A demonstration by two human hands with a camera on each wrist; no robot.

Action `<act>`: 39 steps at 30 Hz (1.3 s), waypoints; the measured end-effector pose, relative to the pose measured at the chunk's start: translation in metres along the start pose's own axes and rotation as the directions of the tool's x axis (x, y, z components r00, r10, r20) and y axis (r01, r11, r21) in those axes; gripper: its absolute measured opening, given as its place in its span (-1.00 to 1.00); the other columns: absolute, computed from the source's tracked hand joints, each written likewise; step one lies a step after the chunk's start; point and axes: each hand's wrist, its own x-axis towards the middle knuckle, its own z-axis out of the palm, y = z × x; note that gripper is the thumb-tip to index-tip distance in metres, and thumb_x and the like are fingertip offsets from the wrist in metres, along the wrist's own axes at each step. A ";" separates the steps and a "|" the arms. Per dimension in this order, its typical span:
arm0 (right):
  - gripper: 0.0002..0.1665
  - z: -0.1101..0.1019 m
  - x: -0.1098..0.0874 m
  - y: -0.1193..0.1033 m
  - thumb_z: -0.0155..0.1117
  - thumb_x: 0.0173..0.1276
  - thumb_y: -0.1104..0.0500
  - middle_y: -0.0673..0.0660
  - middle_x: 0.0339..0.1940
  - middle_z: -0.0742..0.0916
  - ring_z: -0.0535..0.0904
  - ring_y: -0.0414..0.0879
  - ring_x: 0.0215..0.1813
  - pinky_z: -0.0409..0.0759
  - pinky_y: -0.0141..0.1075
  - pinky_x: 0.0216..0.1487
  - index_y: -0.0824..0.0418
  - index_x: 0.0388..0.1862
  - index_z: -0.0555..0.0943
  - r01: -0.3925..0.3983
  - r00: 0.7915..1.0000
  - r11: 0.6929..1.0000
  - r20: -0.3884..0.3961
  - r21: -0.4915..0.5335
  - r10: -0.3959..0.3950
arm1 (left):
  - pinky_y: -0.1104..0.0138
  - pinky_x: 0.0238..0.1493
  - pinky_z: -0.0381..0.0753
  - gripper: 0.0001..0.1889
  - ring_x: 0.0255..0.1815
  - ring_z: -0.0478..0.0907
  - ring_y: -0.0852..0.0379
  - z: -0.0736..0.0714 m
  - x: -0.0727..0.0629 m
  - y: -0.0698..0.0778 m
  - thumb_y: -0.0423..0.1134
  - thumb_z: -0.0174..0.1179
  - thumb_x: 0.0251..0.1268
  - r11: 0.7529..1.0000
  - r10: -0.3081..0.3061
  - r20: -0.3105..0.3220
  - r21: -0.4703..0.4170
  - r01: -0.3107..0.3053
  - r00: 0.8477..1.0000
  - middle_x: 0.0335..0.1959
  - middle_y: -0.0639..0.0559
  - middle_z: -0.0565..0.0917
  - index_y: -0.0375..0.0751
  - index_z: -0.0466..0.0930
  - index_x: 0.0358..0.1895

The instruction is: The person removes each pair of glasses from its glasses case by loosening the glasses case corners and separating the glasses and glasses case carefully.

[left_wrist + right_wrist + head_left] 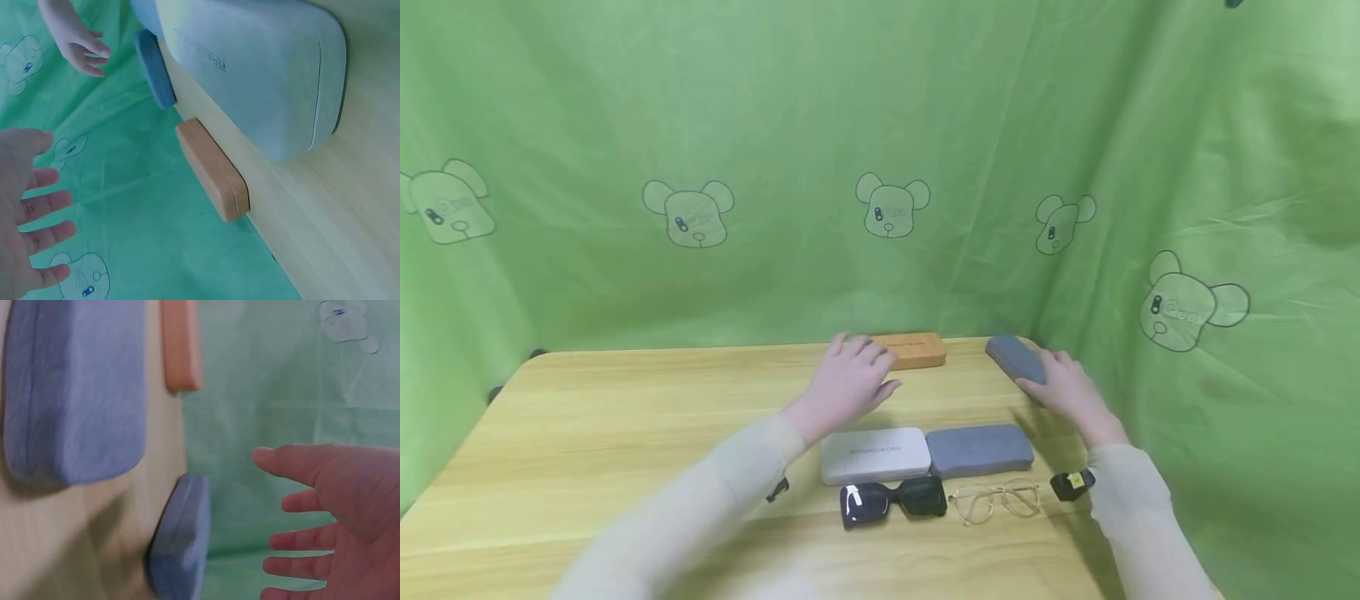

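My left hand (847, 379) hovers above the table in front of the orange-brown glasses case (917, 351), overlapping its left end in the head view. In the left wrist view its fingers (47, 209) are spread and hold nothing. At the back right, my right hand (1070, 385) overlaps the near end of a grey-blue glasses case (1011, 357). The right wrist view shows this hand apart from that case (181, 537), with fingers extended and nothing in the palm. Nearer lie a white glasses case (876, 456) with printed lettering and another grey-blue case (981, 450), side by side.
Black sunglasses (893, 502) lie before the white case, and gold wire-framed glasses (996, 502) before the near grey-blue case. Green curtain (797, 275) with bear-head prints hangs behind and right of the wooden table (625, 425). Both wrists wear small black devices.
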 end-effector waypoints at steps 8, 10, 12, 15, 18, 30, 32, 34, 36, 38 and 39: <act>-0.06 0.017 0.020 0.022 0.24 0.35 -0.09 0.64 0.17 0.42 0.42 0.56 0.11 0.46 0.40 0.03 0.49 0.45 0.14 -0.009 1.000 0.999 0.007 -0.031 0.009 | 0.00 0.30 0.48 -0.64 0.10 0.59 0.02 0.018 0.021 -0.002 0.12 0.13 0.35 0.991 0.132 -0.073 0.044 -0.129 0.988 -0.02 0.08 0.71 -0.03 0.60 -0.01; -0.05 0.021 0.024 0.026 0.24 0.34 -0.09 0.64 0.15 0.44 0.43 0.55 0.09 0.48 0.39 0.02 0.51 0.43 0.15 -0.014 1.000 0.999 0.017 -0.042 0.015 | 0.01 0.29 0.50 -0.65 0.08 0.60 0.03 0.023 0.027 -0.003 0.12 0.14 0.34 0.987 0.156 -0.084 0.057 -0.151 0.984 -0.03 0.09 0.71 -0.03 0.60 -0.03; -0.04 0.024 0.028 0.030 0.26 0.33 -0.08 0.65 0.13 0.44 0.43 0.55 0.08 0.48 0.38 0.00 0.53 0.42 0.16 -0.024 0.999 0.998 0.030 -0.050 0.025 | 0.02 0.29 0.49 -0.65 0.08 0.60 0.05 0.028 0.033 -0.003 0.12 0.14 0.34 0.984 0.171 -0.089 0.062 -0.166 0.981 -0.02 0.10 0.72 -0.03 0.61 -0.03; -0.03 0.028 0.032 0.035 0.29 0.29 -0.08 0.66 0.10 0.45 0.43 0.56 0.06 0.48 0.37 -0.01 0.57 0.39 0.17 -0.042 0.998 0.997 0.051 -0.064 0.046 | 0.02 0.32 0.46 -0.64 0.11 0.58 0.05 0.035 0.043 -0.002 0.12 0.15 0.33 0.980 0.197 -0.086 0.053 -0.193 0.977 0.00 0.09 0.71 -0.02 0.61 0.00; -0.01 0.031 0.036 0.041 0.31 0.26 -0.06 0.67 0.06 0.45 0.44 0.56 0.03 0.49 0.35 -0.01 0.61 0.37 0.16 -0.060 0.996 0.996 0.064 -0.062 0.064 | 0.02 0.36 0.41 -0.62 0.14 0.55 0.07 0.043 0.052 -0.002 0.14 0.13 0.34 0.975 0.221 -0.077 0.043 -0.218 0.972 0.02 0.10 0.70 0.01 0.60 0.06; -0.12 0.045 0.038 0.059 0.33 0.23 0.01 0.68 -0.01 0.50 0.49 0.51 0.00 0.51 0.30 0.04 0.74 0.16 0.28 -0.109 0.987 0.993 0.110 -0.050 0.114 | 0.01 0.50 0.22 -0.57 0.27 0.45 0.09 0.068 0.072 0.009 0.16 0.09 0.37 0.965 0.260 0.045 -0.032 -0.259 0.965 0.14 0.13 0.63 0.05 0.54 0.16; -0.15 0.046 0.038 0.061 0.34 0.22 0.03 0.67 -0.04 0.52 0.50 0.49 -0.02 0.52 0.28 0.02 0.74 0.13 0.31 -0.102 0.989 0.994 0.103 -0.044 0.106 | 0.03 0.52 0.21 -0.58 0.28 0.44 0.11 0.070 0.077 0.009 0.16 0.07 0.38 0.966 0.259 0.061 -0.024 -0.258 0.964 0.14 0.16 0.63 0.07 0.53 0.16; -0.16 0.046 0.039 0.061 0.35 0.21 0.03 0.65 -0.04 0.53 0.51 0.47 -0.03 0.53 0.27 0.02 0.73 0.13 0.33 -0.099 0.989 0.995 0.103 -0.033 0.102 | 0.03 0.53 0.18 -0.58 0.29 0.43 0.12 0.071 0.082 0.010 0.17 0.05 0.39 0.968 0.252 0.086 -0.018 -0.251 0.964 0.15 0.18 0.62 0.09 0.53 0.17; -0.17 0.045 0.041 0.061 0.35 0.22 0.03 0.64 -0.04 0.55 0.52 0.46 -0.03 0.54 0.26 0.01 0.72 0.13 0.34 -0.097 0.989 0.995 0.108 -0.023 0.099 | 0.03 0.55 0.15 -0.58 0.31 0.41 0.13 0.072 0.086 0.012 0.18 0.04 0.39 0.970 0.244 0.115 -0.013 -0.245 0.963 0.16 0.20 0.61 0.11 0.52 0.18; -0.20 0.045 0.041 0.061 0.35 0.22 0.03 0.63 -0.05 0.57 0.54 0.44 -0.04 0.55 0.24 0.00 0.71 0.11 0.36 -0.093 0.989 0.995 0.110 -0.019 0.095 | 0.03 0.56 0.13 -0.57 0.32 0.39 0.14 0.073 0.091 0.015 0.19 0.02 0.40 0.970 0.240 0.139 -0.009 -0.241 0.961 0.18 0.20 0.59 0.12 0.51 0.20; -0.22 0.044 0.041 0.060 0.35 0.22 0.04 0.62 -0.06 0.58 0.55 0.44 -0.05 0.55 0.24 0.00 0.70 0.10 0.37 -0.093 0.989 0.996 0.110 -0.017 0.094 | 0.03 0.56 0.11 -0.56 0.33 0.38 0.14 0.073 0.093 0.017 0.19 0.02 0.40 0.971 0.238 0.150 -0.009 -0.240 0.960 0.18 0.20 0.59 0.12 0.50 0.21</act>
